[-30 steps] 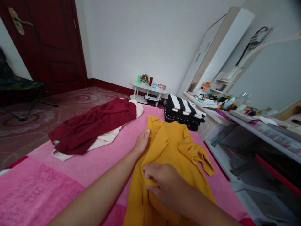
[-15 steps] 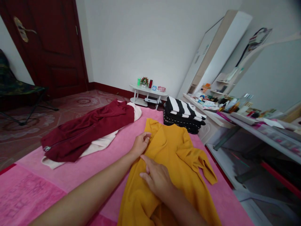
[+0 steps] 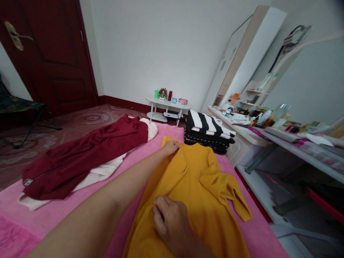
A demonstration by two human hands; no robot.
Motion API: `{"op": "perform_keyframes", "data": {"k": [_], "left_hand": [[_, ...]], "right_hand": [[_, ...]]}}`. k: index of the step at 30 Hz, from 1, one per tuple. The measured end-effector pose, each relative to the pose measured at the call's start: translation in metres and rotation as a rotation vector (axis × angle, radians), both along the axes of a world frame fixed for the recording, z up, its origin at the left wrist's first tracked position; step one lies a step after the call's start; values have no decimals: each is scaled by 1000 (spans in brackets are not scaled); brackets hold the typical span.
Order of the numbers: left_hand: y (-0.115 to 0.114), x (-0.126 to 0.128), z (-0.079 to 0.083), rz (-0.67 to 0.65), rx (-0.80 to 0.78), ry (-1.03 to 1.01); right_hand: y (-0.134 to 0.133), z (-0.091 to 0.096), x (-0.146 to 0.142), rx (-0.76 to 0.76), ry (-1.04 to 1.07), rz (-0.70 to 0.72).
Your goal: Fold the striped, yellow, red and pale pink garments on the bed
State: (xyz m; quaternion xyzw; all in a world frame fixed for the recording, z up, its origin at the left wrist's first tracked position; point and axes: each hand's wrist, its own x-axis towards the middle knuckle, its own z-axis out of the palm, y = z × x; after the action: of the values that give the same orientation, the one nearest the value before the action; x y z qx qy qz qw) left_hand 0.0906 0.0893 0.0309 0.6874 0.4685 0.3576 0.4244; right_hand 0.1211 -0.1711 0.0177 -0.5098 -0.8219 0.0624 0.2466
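Pink blanket (image 3: 166, 130) beneath both hands; left hand (image 3: 171, 147) pinches mustard dress (image 3: 200, 204) by the shoulder, right hand (image 3: 172, 220) curled over it, grip unclear; uneven pulling could crease it.

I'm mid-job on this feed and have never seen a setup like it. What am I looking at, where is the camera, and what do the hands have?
There is no machine here: these are a person's two bare hands. One camera, worn on the head, looks forward and down, so the arms reach in from the bottom of the picture. A yellow garment lies on a pink cover. The left hand touches it near its far end; the right hand is curled over its middle. I can't tell how firm either grip is. To the left lies a red garment, with pale cloth showing from under it. Beyond, to the right, is a folded stack, black-and-white striped on top.
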Motion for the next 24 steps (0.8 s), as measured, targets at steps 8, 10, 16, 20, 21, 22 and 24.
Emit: {"op": "perform_keyframes", "data": {"k": [8, 10, 16, 20, 21, 22, 24], "left_hand": [[4, 18, 4, 66, -73, 121], [6, 20, 4, 81, -69, 84], [8, 5, -2, 144, -54, -196], [11, -19, -19, 223, -55, -281], [13, -25, -24, 248, -49, -282], [14, -29, -29, 271, -41, -279], [19, -34, -37, 305, -19, -262]], "right_hand": [[-2, 3, 4, 146, 132, 220], [-2, 3, 4, 145, 72, 251], [-3, 3, 3, 133, -14, 266], [-4, 8, 1, -30, -20, 230], [-4, 9, 1, -68, -23, 224], [-4, 11, 0, -97, -28, 225], [-3, 12, 0, -127, -40, 243]]}}
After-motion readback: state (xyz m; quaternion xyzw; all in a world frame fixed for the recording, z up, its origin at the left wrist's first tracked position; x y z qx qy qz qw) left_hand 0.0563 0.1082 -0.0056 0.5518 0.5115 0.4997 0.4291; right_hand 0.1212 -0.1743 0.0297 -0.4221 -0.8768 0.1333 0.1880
